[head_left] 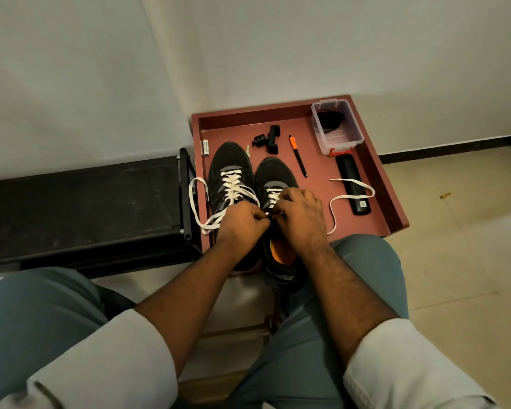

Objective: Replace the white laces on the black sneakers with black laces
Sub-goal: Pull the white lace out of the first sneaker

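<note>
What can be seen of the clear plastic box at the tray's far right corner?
The clear plastic box is a small rectangular tub with see-through walls, a thick rim, no lid on it, and an orange clip at its near end. It stands upright on the red tray, in the far right corner. Something dark, probably coiled laces, lies in its far half. Neither hand touches it.

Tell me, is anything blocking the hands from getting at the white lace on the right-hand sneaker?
Nothing visible does. The left hand and right hand are already at the right sneaker, fingers curled at its white lace. The pen lies apart.
</note>
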